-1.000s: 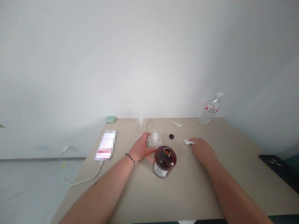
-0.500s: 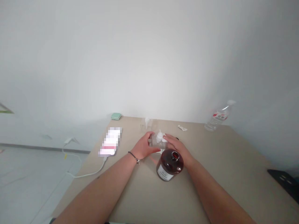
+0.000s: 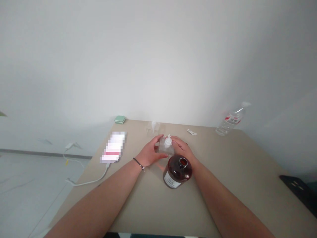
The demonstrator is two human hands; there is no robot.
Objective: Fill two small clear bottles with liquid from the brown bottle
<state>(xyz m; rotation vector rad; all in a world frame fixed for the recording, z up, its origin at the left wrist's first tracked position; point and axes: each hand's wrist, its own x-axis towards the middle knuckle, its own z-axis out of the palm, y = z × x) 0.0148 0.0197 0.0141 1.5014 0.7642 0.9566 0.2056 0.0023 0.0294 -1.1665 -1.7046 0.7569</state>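
Between my two hands stands a small clear pump bottle with a white pump top. My left hand has its thumb and fingers around the left side of it. My right hand is closed against its right side, partly hidden by the brown bottle. Close in front is that larger dark brown bottle, upright, with a white label and an uncapped mouth; it touches neither set of fingers as far as I can see. A second clear bottle with a white top stands behind.
On the left of the table lies a lit phone with a white cable. A green case sits at the back left. Further right are a crumpled white scrap, a water bottle and a black object.
My right fingers have shifted from beside the white pump top down onto the bottle's side. The white bit near those fingers no longer shows. The view has tipped slightly.
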